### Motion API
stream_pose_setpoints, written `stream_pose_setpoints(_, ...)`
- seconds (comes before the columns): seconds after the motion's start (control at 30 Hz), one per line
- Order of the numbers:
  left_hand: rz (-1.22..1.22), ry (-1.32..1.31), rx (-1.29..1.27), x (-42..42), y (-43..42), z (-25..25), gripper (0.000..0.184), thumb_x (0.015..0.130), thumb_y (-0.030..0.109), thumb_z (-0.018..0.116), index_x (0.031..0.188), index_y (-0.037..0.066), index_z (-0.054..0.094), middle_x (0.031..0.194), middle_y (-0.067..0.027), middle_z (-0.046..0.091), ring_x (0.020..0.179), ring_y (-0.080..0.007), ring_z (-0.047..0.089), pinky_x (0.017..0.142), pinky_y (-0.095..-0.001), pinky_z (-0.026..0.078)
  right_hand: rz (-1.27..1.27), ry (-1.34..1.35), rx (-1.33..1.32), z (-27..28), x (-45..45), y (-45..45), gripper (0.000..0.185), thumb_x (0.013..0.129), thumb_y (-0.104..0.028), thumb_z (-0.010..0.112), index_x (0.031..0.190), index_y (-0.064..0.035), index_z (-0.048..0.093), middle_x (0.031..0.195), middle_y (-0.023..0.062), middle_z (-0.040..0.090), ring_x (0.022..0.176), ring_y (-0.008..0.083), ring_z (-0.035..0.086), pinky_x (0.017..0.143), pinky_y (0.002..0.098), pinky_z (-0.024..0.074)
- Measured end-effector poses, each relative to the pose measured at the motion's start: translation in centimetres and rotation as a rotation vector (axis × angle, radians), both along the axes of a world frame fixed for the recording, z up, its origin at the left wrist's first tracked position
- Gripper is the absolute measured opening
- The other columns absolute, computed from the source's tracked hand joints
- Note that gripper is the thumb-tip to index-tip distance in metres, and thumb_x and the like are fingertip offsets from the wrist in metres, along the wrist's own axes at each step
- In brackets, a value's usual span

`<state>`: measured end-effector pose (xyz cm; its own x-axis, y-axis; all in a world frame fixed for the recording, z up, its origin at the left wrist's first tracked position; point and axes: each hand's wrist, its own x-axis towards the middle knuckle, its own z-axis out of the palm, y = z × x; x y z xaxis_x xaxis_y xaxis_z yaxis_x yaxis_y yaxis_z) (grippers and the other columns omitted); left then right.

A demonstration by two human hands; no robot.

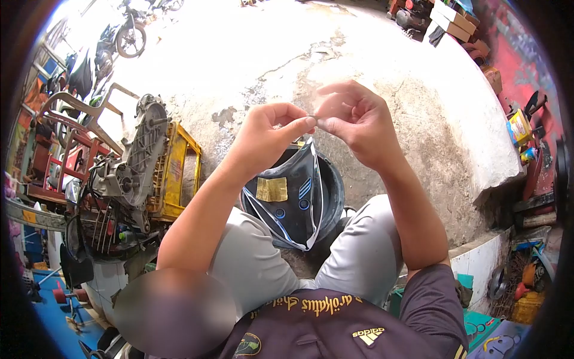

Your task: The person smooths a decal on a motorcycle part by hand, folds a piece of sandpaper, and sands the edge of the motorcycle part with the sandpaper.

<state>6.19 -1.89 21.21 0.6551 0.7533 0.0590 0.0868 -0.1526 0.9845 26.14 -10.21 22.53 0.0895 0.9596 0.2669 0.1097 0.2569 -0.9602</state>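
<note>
Both hands are raised close together in the upper middle of the head view. My left hand (270, 133) is closed in a pinch, its thumb and forefinger on a small thin item too small to name. The other end of that item meets the thumb of my right hand (359, 122), whose fingers are curled and slightly blurred. Below the hands, between my knees, a black pointed panel (287, 197) with a gold label and blue stripes lies over a dark round tub (336, 185).
To the left, a metal engine casing (140, 155) leans by a yellow crate (185, 170). A chair frame (89, 110) and a motorcycle wheel (131, 40) stand farther back. A pale ledge (478, 137) and cluttered parts line the right side.
</note>
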Motion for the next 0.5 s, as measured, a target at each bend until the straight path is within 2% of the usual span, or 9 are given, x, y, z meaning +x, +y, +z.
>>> stream_pose_setpoints(0.23, 0.025, 0.023, 0.041, 0.07, -0.1, 0.11, 0.028, 0.1, 0.023, 0.075, 0.105, -0.004, 0.077, 0.096, -0.0077, 0.079, 0.09, -0.01, 0.069, 0.085, -0.027, 0.054, 0.021, 0.046, 0.009, 0.06, -0.43, 0.0, 0.039, 0.091, 0.009, 0.069, 0.128, -0.0014, 0.067, 0.101, 0.0087, 0.074, 0.099, 0.0167, 0.074, 0.089, 0.0293, 0.0595)
stream_pose_setpoints(0.33, 0.046, 0.02, 0.091, 0.12, -0.09, 0.1, 0.027, 0.101, 0.023, 0.074, 0.104, -0.004, 0.077, 0.094, -0.0074, 0.078, 0.089, -0.0099, 0.068, 0.084, -0.028, 0.054, -0.026, -0.012, -0.008, 0.31, -0.2, -0.03, 0.037, 0.093, 0.006, 0.07, 0.129, -0.0013, 0.068, 0.101, 0.0101, 0.075, 0.098, 0.0162, 0.074, 0.087, 0.0293, 0.0592)
stream_pose_setpoints(0.4, 0.024, 0.111, 0.124, 0.01, -0.11, 0.53, 0.025, 0.104, 0.023, 0.072, 0.111, -0.001, 0.077, 0.1, -0.0068, 0.078, 0.097, -0.0105, 0.069, 0.091, -0.0284, 0.054, -0.046, -0.074, -0.062, 0.04, 0.3, 0.18, 0.035, 0.094, 0.003, 0.07, 0.129, -0.001, 0.068, 0.1, 0.0113, 0.077, 0.097, 0.0157, 0.074, 0.086, 0.0294, 0.0587)
stream_pose_setpoints(0.5, 0.027, 0.143, 0.163, 0.0, -0.03, 0.41, 0.025, 0.104, 0.023, 0.072, 0.111, -0.001, 0.077, 0.1, -0.0062, 0.078, 0.097, -0.0102, 0.069, 0.09, -0.028, 0.054, -0.018, -0.056, -0.103, 0.15, 0.32, 0.13, 0.033, 0.095, 0.001, 0.071, 0.128, -0.0008, 0.068, 0.098, 0.0119, 0.078, 0.095, 0.0151, 0.074, 0.085, 0.029, 0.0582)
